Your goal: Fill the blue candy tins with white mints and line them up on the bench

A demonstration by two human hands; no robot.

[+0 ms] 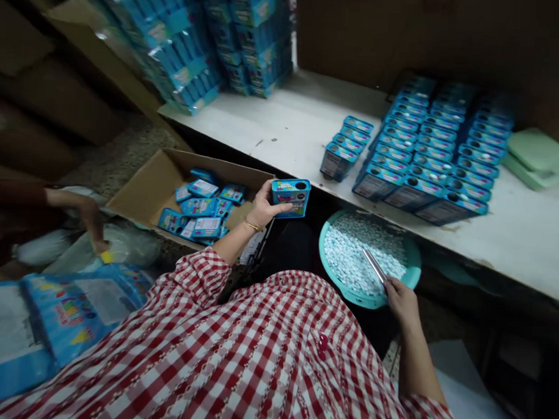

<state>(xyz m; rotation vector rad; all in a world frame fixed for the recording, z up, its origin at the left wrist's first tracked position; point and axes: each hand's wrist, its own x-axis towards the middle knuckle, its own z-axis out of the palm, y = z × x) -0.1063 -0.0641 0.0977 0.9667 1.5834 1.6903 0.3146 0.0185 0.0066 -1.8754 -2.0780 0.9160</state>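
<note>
My left hand (265, 207) holds a blue tin (289, 199) upright, its top with a dark round hole facing up, near the edge of the cardboard box. In my right hand (401, 299) is a silver metal scoop (375, 265), its far end over the small white pieces (358, 252) that fill a turquoise basin (414, 276). The basin is below the front edge of the white table. Several blue tins (200, 208) lie loosely in the open cardboard box (143, 186) on the left.
On the white table (291, 133) stand a short row of tins (346, 147) and several longer rows (432, 154). Wrapped blue stacks (184, 53) are at the back left, green containers (535, 157) at the right. Another person's hand (93, 224) is at the far left, near blue packages (74, 318).
</note>
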